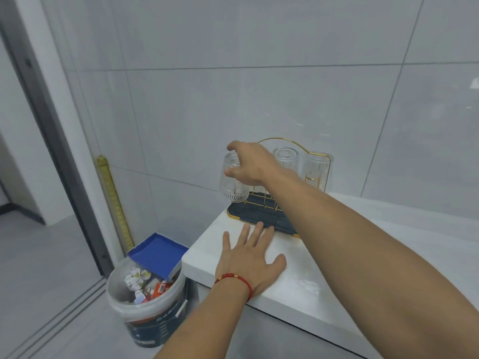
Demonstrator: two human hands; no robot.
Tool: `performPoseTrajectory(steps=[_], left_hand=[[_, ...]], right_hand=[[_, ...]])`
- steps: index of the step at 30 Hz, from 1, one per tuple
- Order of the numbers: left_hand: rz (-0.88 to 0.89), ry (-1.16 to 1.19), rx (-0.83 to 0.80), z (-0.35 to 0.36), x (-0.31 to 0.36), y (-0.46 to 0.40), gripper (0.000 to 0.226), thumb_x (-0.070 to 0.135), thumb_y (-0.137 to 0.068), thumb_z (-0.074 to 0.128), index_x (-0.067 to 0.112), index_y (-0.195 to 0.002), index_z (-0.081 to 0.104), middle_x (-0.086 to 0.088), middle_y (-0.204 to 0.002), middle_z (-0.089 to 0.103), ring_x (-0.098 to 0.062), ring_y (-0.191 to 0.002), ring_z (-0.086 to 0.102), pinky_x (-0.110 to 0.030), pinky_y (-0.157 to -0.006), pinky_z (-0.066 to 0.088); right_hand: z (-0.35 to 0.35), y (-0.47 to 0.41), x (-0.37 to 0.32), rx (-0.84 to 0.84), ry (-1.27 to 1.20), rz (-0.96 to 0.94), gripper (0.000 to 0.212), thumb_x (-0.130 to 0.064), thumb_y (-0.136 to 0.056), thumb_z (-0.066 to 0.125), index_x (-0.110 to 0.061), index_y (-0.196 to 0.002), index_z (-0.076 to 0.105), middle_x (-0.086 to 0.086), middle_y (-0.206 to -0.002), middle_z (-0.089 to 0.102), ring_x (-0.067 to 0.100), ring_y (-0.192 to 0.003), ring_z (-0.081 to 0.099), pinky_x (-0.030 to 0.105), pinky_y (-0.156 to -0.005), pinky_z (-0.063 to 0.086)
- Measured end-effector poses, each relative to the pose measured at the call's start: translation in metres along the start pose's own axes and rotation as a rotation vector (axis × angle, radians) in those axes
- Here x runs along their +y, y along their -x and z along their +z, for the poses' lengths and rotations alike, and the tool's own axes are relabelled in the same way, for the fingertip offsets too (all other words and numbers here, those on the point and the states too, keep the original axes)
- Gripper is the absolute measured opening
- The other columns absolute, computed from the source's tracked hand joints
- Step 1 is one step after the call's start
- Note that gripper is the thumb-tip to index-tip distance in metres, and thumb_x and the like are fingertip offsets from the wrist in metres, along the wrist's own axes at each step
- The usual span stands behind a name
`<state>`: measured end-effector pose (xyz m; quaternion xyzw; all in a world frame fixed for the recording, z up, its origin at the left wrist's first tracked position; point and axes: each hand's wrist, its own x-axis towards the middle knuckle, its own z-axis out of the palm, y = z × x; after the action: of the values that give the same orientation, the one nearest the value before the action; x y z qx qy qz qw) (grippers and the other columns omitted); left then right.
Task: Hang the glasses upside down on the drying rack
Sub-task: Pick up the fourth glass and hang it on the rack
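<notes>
Two bare arms are seen reaching in from the lower right of the frame. Nearest, the left hand (250, 263) is laid flat with fingers spread wide on the white counter (324, 286), gripping nothing, fingertips just touching the dark base tray of the drying rack (261, 209); a red cord bracelet (234, 278) is worn at the wrist. Down in the lower left, a white bucket (145, 309) full of rubbish is parked on the floor, with a blue tray (158, 252) propped in it.

Further back, around mid-frame, the right hand (248, 164) is wrapped around a clear glass (232, 182), held upside down at the rack's left end. Whether it's already seated on a prong can't be told. Two more glasses (286, 158) are hung inverted on the gold wire frame behind, against the grey tiled wall (233, 86).
</notes>
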<state>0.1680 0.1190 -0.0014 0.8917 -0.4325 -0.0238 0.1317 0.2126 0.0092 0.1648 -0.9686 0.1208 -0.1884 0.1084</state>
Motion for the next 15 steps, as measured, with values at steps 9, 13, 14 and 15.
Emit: performPoseTrajectory(steps=[9, 13, 14, 15], left_hand=[[0.018, 0.048, 0.015, -0.001, -0.002, 0.001, 0.073, 0.065, -0.09, 0.02, 0.043, -0.159, 0.011, 0.017, -0.171, -0.001, -0.011, -0.157, -0.006, -0.058, -0.123, -0.008], [0.048, 0.118, 0.064, -0.004, -0.003, 0.004, 0.066, 0.062, -0.09, 0.024, 0.042, -0.153, 0.028, 0.014, -0.17, 0.013, -0.01, -0.157, 0.0, -0.059, -0.123, -0.005], [0.062, 0.126, 0.087, -0.005, -0.002, 0.006, 0.062, 0.06, -0.09, 0.026, 0.04, -0.148, 0.036, 0.013, -0.167, 0.022, -0.011, -0.156, 0.005, -0.059, -0.123, -0.002], [0.08, 0.127, 0.114, -0.006, -0.001, 0.008, 0.057, 0.058, -0.091, 0.028, 0.037, -0.142, 0.043, 0.011, -0.16, 0.034, -0.014, -0.154, 0.013, -0.059, -0.123, 0.002]], right_hand=[[-0.001, 0.02, 0.006, 0.059, 0.119, -0.046, 0.053, -0.046, -0.097, 0.06, -0.017, -0.142, 0.056, 0.007, -0.144, 0.061, 0.032, -0.133, 0.054, 0.045, -0.101, 0.049], [-0.007, 0.067, 0.018, 0.377, 0.155, -0.15, 0.035, -0.019, -0.095, 0.055, -0.013, -0.128, 0.065, 0.007, -0.124, 0.07, 0.032, -0.116, 0.061, 0.045, -0.096, 0.041], [-0.009, 0.084, 0.023, 0.466, 0.141, -0.167, 0.033, -0.014, -0.091, 0.055, -0.012, -0.12, 0.068, 0.007, -0.115, 0.072, 0.032, -0.109, 0.064, 0.044, -0.093, 0.041], [-0.012, 0.102, 0.03, 0.537, 0.133, -0.18, 0.032, -0.012, -0.087, 0.053, -0.01, -0.114, 0.07, 0.006, -0.108, 0.072, 0.031, -0.103, 0.066, 0.044, -0.09, 0.043]])
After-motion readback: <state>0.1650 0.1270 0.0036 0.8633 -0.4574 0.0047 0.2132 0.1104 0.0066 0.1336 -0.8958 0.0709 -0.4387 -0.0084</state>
